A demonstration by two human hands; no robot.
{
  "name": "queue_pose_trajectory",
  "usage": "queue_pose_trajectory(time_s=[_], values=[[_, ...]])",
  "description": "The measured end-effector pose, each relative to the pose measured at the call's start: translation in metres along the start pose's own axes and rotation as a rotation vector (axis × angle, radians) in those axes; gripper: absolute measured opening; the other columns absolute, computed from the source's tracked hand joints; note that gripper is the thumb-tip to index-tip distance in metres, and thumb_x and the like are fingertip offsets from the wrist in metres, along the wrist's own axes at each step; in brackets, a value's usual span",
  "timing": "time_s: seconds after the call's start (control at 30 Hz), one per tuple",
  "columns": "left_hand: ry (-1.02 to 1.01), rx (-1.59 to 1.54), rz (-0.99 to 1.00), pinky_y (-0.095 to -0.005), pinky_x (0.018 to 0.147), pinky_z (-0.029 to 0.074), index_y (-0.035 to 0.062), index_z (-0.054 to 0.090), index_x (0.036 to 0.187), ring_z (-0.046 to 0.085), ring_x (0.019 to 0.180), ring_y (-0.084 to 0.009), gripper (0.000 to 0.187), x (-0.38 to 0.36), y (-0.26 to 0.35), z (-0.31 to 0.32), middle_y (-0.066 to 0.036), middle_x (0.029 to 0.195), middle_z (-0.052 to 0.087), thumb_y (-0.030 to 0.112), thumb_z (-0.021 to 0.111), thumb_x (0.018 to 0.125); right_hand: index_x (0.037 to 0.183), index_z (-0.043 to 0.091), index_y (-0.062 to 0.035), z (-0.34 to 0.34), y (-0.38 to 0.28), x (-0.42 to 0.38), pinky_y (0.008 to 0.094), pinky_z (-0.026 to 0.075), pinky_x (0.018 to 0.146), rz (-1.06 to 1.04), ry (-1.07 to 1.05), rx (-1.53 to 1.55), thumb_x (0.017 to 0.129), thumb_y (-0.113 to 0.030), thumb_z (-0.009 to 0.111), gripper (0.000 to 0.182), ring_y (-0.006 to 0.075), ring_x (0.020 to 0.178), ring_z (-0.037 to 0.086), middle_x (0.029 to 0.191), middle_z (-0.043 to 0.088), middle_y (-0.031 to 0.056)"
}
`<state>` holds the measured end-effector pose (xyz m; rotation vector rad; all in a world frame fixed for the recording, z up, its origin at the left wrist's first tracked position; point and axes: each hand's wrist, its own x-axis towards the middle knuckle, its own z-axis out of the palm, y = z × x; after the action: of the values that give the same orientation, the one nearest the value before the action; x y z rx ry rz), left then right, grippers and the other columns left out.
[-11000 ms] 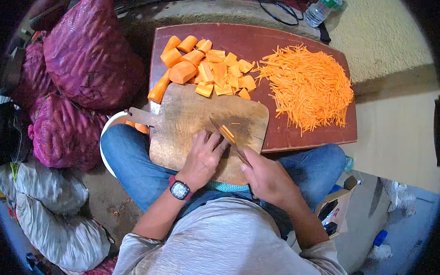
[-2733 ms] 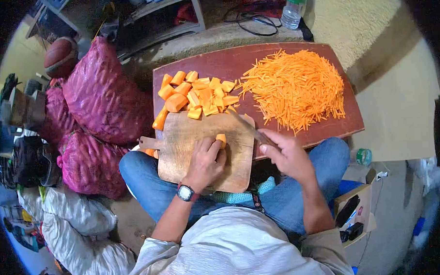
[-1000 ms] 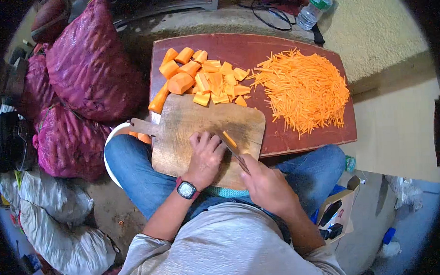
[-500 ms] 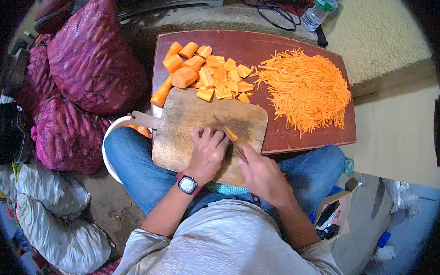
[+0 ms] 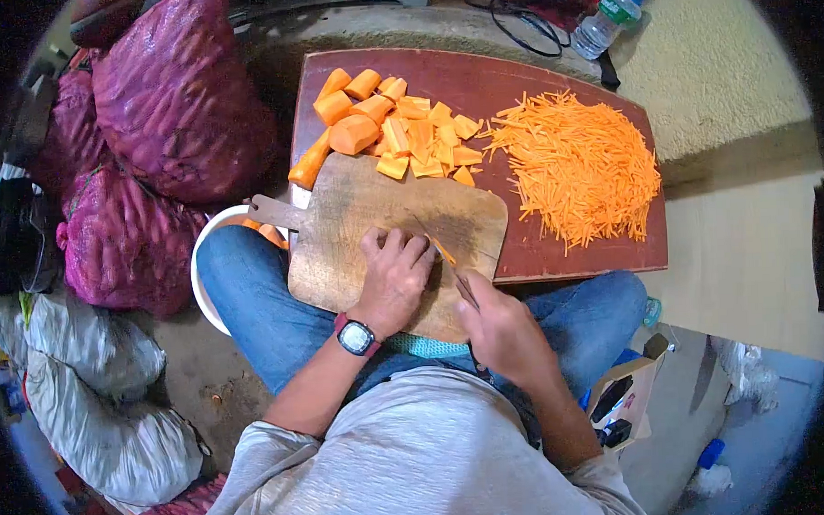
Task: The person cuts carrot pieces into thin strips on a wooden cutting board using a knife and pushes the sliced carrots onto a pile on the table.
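Note:
My left hand (image 5: 397,274) rests on the wooden cutting board (image 5: 337,201), fingers curled down over a carrot piece that they mostly hide. Close beside those fingertips is a knife (image 5: 465,287), its handle gripped in my right hand (image 5: 505,331) and its thin blade pointing away from me. A thin orange carrot strip (image 5: 444,250) lies against the blade. The board overlaps the near edge of a dark red tabletop (image 5: 580,262) and reaches over my lap. Peeled carrot chunks (image 5: 354,133) and flat carrot slices (image 5: 421,139) sit just beyond the board.
A large heap of shredded carrot (image 5: 583,174) covers the tabletop's right side. At left, a white bucket (image 5: 205,292) holds carrot pieces, beside purple mesh sacks (image 5: 175,102) and white sacks (image 5: 119,431). A water bottle (image 5: 608,19) and black cable (image 5: 531,26) lie behind; an open box (image 5: 627,400) stands at right.
The camera view has shifted slightly. Both hands stay at the same part of the board, and the knife remains beside my left fingertips. The carrot heaps look unchanged.

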<state>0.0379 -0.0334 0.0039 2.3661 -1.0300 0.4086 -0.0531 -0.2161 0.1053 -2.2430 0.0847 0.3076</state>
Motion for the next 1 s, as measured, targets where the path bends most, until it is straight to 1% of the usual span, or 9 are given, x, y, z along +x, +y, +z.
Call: queue_pose_trajectory(time_s=[0.13,0.23,0.3,0.33,0.43,0.63,0.73,0.8,1.0], values=[[-0.017,-0.001,-0.002,-0.0543,0.102,0.039,0.0007,0.077,0.112,0.062,0.105,-0.0289,0.032,-0.001,0.001,-0.001,-0.008,0.107,0.069,0.015,0.068,0.085,0.135,0.057,0.0004,-0.001,-0.005,0.003,0.0576,0.055,0.081,0.121,-0.049,-0.016,0.106,-0.013,0.06,0.033,0.0558,0.1,0.068,0.1,0.069,0.0342],[0.011,-0.041,-0.018,-0.0541,0.102,0.039,0.001,0.078,0.111,0.062,0.104,-0.029,0.031,0.002,0.003,-0.003,-0.008,0.106,0.069,0.015,0.07,0.083,0.135,0.058,0.0008,0.001,-0.001,0.019,0.0573,0.054,0.081,0.003,-0.01,-0.01,0.106,-0.013,0.06,0.032,0.0549,0.1,0.069,0.102,0.07,0.0339],[0.023,-0.033,-0.007,-0.0539,0.102,0.039,0.0013,0.078,0.109,0.062,0.104,-0.0291,0.03,0.004,0.002,-0.006,-0.008,0.105,0.069,0.015,0.071,0.083,0.139,0.053,-0.0016,0.0,0.001,0.02,0.0642,0.054,0.083,-0.064,-0.004,-0.018,0.107,-0.017,0.06,0.036,0.0558,0.098,0.07,0.106,0.071,0.0349],[0.032,-0.032,-0.006,-0.0537,0.102,0.039,0.0016,0.078,0.108,0.062,0.104,-0.0292,0.029,0.003,0.003,-0.006,-0.008,0.104,0.068,0.015,0.073,0.082,0.139,0.053,-0.0016,0.0,0.0,0.018,0.0642,0.054,0.083,-0.067,-0.014,-0.02,0.107,-0.017,0.06,0.036,0.0558,0.098,0.07,0.106,0.071,0.0349],[0.043,-0.039,-0.016,-0.0536,0.102,0.039,0.0021,0.078,0.106,0.062,0.103,-0.0294,0.027,0.0,0.0,0.0,-0.008,0.103,0.068,0.015,0.073,0.083,0.139,0.053,-0.001,0.002,-0.003,0.012,0.0641,0.054,0.083,0.054,-0.051,-0.074,0.107,-0.017,0.06,0.036,0.0556,0.098,0.07,0.102,0.071,0.0354],[0.022,-0.037,-0.032,-0.0543,0.104,0.039,0.0012,0.078,0.107,0.061,0.103,-0.0305,0.029,0.002,0.002,-0.002,-0.009,0.106,0.067,0.015,0.072,0.083,0.14,0.053,-0.0004,0.001,-0.003,0.029,0.0632,0.055,0.084,-0.086,-0.024,0.008,0.107,-0.017,0.06,0.039,0.056,0.099,0.07,0.103,0.071,0.036],[-0.044,-0.021,-0.04,-0.0561,0.109,0.038,0.0004,0.076,0.116,0.06,0.109,-0.0322,0.035,-0.002,0.002,-0.001,-0.011,0.113,0.067,0.013,0.066,0.086,0.14,0.053,0.0,-0.002,-0.007,0.011,0.063,0.055,0.083,0.017,-0.044,-0.097,0.107,-0.017,0.06,0.038,0.0567,0.1,0.069,0.104,0.07,0.0367],[-0.037,-0.026,-0.038,-0.058,0.11,0.038,-0.0005,0.075,0.116,0.06,0.11,-0.0325,0.035,-0.002,0.001,0.0,-0.011,0.111,0.066,0.014,0.066,0.085,0.134,0.058,0.0019,0.004,-0.003,0.011,0.0566,0.054,0.082,0.028,0.004,-0.074,0.105,-0.009,0.06,0.031,0.0564,0.103,0.067,0.104,0.069,0.0344],[-0.037,-0.047,-0.042,-0.0633,0.114,0.036,0.0001,0.078,0.11,0.059,0.108,-0.0326,0.032,0.0,-0.001,0.0,-0.012,0.108,0.065,0.014,0.071,0.083,0.132,0.058,0.002,0.0,-0.014,0.028,0.0574,0.053,0.081,-0.011,0.01,-0.011,0.106,-0.009,0.06,0.029,0.0565,0.1,0.068,0.1,0.068,0.0352]])
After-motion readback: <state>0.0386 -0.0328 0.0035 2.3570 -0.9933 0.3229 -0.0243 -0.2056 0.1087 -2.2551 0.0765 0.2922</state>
